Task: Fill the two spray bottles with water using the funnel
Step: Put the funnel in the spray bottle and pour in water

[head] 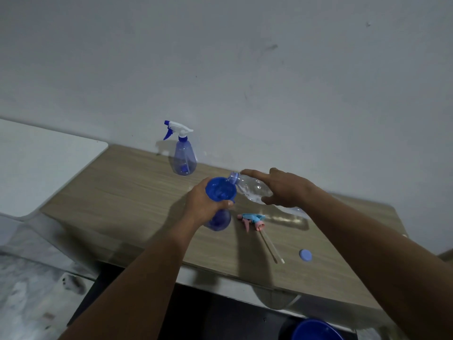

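Closest to you, below the desk's near edge, a round blue plastic rim point(316, 328) pokes into view; you cannot tell what vessel it belongs to. Your left hand point(204, 204) wraps its fingers round the neck of a translucent blue spray bottle point(219, 220), upright near the middle of the wood-grain desk point(117, 192). A glossy blue funnel point(220, 190) sits in its mouth, cone opening upward.

Your right hand point(285, 187) grips a clear plastic water bottle point(253, 190): thumb beneath, forefinger stretched along the top, the rest hidden behind. That bottle lies almost level, its long axis running right to left, with the open mouth aimed left and meeting the funnel's rim.

Just right of the held spray bottle, a pink and pale blue trigger head point(252, 220) lies flat, its thin dip tube point(270, 249) pointing toward the near edge. A round light-blue cap point(306, 255) rests near the tube's end.

At the far edge, against the grey wall point(245, 69), a second spray bottle point(184, 157) stands upright with its white and blue sprayer screwed on, nozzle pointing left. A white tabletop point(36, 165) lies off the desk's left edge.
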The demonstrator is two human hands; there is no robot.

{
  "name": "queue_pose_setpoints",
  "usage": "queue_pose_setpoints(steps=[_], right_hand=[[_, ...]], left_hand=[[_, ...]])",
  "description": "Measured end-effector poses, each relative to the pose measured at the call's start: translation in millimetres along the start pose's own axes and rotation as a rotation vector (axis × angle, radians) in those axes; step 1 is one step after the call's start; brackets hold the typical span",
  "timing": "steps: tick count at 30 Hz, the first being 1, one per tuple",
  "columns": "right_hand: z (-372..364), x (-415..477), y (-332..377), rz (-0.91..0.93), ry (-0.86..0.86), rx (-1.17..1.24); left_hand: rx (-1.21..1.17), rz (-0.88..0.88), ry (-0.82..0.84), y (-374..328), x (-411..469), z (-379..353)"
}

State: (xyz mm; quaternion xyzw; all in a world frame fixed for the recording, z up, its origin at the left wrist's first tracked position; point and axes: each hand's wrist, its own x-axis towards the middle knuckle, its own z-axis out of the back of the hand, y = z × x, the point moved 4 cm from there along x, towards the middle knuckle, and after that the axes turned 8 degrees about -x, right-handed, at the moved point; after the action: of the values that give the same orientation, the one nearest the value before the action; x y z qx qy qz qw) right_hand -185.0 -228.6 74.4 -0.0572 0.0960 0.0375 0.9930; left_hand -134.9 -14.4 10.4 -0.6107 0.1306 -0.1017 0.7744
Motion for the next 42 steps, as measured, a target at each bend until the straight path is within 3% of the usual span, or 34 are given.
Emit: queue_pose_setpoints(steps=[4,10,15,28,35,39,42], right_hand=[[4,6,-7,-0.017,-0.112,0.197],[32,14,-35,-0.053,-0.418,0.371],[34,31,-49,-0.166,-0.609,0.628],[-1,46,-41,-0.337,-0.639,0.944],[5,30,-33,-0.47,-0.558,0.929],[2,0,3,-0.678,-0.746,1.057],[6,-15,48,-0.644,-0.832,0.905]], left_hand=[[0.01,-0.001,-0.011,-1,0,-1],[0.04,-0.007,0.003,6,5,-2],[0.078,-0.023,0.001,7,6,-2],[0.057,-0.04,0.052,9,13,-2],[0.062,0.007,0.084,4,10,0],[0.039,0.031,0.077,5,9,3],[-0.004,0.003,0.101,6,8,4]])
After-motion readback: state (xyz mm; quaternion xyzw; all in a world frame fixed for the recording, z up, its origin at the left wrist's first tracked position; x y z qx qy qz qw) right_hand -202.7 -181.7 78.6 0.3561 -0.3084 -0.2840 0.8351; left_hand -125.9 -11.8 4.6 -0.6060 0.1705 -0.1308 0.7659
